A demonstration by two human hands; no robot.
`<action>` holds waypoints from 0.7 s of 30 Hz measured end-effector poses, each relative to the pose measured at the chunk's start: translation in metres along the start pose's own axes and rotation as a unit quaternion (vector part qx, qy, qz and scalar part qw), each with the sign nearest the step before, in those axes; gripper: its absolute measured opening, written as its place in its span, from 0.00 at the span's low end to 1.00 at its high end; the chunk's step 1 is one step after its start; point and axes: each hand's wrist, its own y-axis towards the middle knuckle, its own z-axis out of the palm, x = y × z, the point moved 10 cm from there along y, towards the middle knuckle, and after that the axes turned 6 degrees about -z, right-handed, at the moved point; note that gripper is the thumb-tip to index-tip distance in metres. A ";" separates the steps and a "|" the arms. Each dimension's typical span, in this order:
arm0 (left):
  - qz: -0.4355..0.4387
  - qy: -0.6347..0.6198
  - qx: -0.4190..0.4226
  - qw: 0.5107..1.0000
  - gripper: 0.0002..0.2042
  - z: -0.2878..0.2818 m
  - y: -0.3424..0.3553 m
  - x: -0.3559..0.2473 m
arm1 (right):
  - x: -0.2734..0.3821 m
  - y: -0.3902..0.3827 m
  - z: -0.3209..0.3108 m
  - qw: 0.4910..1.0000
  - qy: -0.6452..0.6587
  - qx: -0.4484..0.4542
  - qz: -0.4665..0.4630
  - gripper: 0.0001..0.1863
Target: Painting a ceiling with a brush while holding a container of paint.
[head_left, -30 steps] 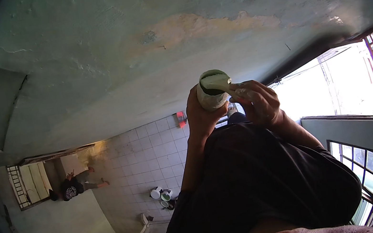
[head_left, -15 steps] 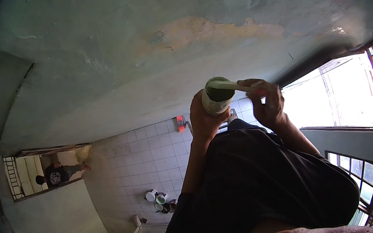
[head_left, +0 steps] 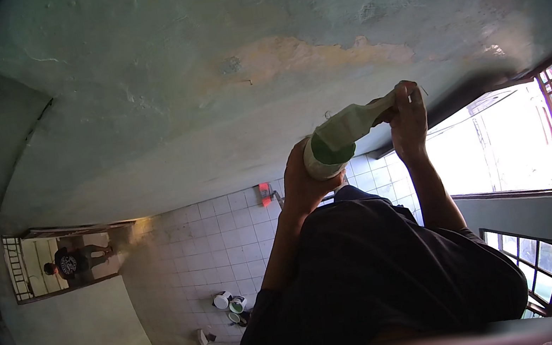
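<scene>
My left hand [head_left: 300,182] is wrapped round a small pale pot [head_left: 324,168] and tips its mouth up toward the wall. Green paint [head_left: 332,150] shows inside it. Between the fingers of my right hand [head_left: 408,117] is the handle of a wide, flat paintbrush [head_left: 354,122], coated pale green. Its broad end lies over the pot's rim; how far it reaches inside is hard to see. In front of both hands stretches the greenish wall [head_left: 163,132], with a peeled tan patch [head_left: 294,57] above the brush.
Several paint buckets [head_left: 236,304] stand on the white tiled floor [head_left: 207,240]. A red object [head_left: 265,194] lies near the foot of the wall. Bright barred windows [head_left: 500,146] are at the right. Another person [head_left: 68,263] stands in a doorway at the far left.
My right hand has moved up and right, drawing the brush partly out of the pot so more of its broad end shows. The pot is still in my left hand.
</scene>
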 end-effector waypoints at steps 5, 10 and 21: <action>-0.033 -0.067 0.023 0.997 0.42 0.006 0.003 0.002 | -0.033 -0.008 -0.005 0.986 0.135 -0.040 0.084 0.10; -0.025 -0.082 0.017 0.996 0.41 0.013 0.004 -0.002 | -0.057 -0.020 0.008 0.954 0.243 -0.027 0.171 0.05; -0.047 -0.047 -0.067 0.996 0.40 -0.014 0.006 0.021 | -0.087 -0.017 0.019 0.914 0.351 0.019 0.202 0.11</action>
